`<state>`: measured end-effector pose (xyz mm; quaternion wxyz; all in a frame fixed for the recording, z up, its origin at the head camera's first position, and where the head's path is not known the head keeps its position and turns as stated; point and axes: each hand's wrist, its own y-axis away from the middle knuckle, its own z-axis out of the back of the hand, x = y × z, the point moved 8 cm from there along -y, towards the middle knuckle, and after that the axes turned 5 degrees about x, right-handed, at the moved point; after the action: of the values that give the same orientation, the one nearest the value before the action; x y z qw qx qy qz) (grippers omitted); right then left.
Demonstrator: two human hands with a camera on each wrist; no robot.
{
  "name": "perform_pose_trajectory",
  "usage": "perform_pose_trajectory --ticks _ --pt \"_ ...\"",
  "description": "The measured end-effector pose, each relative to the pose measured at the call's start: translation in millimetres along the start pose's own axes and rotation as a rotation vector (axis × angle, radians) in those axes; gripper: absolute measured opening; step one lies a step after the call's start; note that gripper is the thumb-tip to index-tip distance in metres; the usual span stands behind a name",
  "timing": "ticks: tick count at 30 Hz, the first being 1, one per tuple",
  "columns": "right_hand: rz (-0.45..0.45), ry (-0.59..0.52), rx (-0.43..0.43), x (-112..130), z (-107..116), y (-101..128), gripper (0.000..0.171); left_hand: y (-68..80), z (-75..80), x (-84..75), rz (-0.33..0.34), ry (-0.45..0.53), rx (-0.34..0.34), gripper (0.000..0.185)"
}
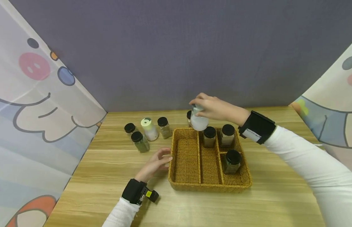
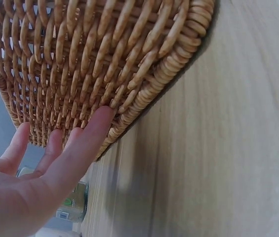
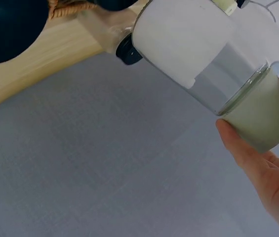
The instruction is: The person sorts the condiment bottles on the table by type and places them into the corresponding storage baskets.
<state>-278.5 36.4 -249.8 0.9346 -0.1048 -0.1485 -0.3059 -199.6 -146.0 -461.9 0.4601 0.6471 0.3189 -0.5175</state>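
Observation:
My right hand (image 1: 205, 105) grips a white shaker jar (image 1: 199, 121) by its pale cap and holds it in the air over the back edge of a woven wicker basket (image 1: 187, 184). The right wrist view shows the jar (image 3: 188, 44) tilted, half full of white powder, with fingers (image 3: 243, 148) round its cap. My left hand (image 1: 158, 160) rests on the table with straight fingers (image 2: 87, 140) touching the basket's left wall (image 2: 104, 54). Three black-lidded spice jars stand in the basket: two at the back (image 1: 209, 136) (image 1: 227, 134), one in the right compartment (image 1: 232, 161).
Left of the basket stand several jars on the wooden table (image 1: 107, 176): three dark-lidded ones (image 1: 129, 128) (image 1: 140, 141) (image 1: 164, 127) and a white shaker (image 1: 149, 128). Another dark-lidded jar (image 1: 189, 116) is behind the basket. A grey backdrop and printed curtains enclose the table.

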Motion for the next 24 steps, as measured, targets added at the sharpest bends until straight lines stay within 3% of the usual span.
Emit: perform_pose_trajectory --ticks 6,15,24 --pt "0.035 -0.020 0.008 8.2 -9.8 -6.7 0.042 -0.6 -0.1 0.7 0.000 -0.001 -0.001 0.051" --pt "-0.001 -0.053 0.066 12.2 -29.2 -15.4 0.042 -1.3 -0.8 -0.9 -0.006 -0.017 -0.003 0.050" --pt "0.109 -0.007 0.046 22.0 -44.0 -17.0 0.039 -1.7 -0.2 -1.2 -0.008 -0.022 -0.004 0.050"
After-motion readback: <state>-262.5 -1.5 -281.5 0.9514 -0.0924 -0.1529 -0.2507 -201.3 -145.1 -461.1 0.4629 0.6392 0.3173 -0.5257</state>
